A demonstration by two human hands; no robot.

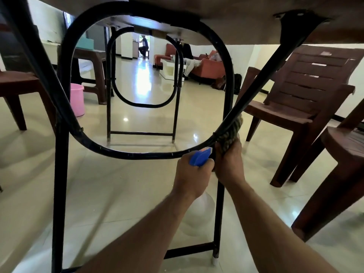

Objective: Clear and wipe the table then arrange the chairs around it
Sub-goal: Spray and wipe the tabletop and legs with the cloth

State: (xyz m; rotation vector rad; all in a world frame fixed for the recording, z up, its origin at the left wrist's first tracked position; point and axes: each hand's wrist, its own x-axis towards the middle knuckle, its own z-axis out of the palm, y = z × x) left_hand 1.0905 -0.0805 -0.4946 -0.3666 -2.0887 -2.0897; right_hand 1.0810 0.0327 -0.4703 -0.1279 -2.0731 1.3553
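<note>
Grips the blue plastic trigger head (pixel 199 157) of a translucent white spray bottle (pixel 201 207) in the left hand (pixel 193 176), fingers curled close around it. Clamps a striped brownish cloth (pixel 230 133) onto the curved black metal leg frame (pixel 137 154) with the right hand (pixel 229 166), fingers wrapped tight. Crouches under the brown tabletop (pixel 256 16), with a brown slatted plastic chair (pixel 305 91) near on the right.

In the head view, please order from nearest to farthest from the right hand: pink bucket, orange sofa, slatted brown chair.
1. Slatted brown chair, just right of the right hand.
2. Pink bucket, across on the left.
3. Orange sofa, far back.
</note>
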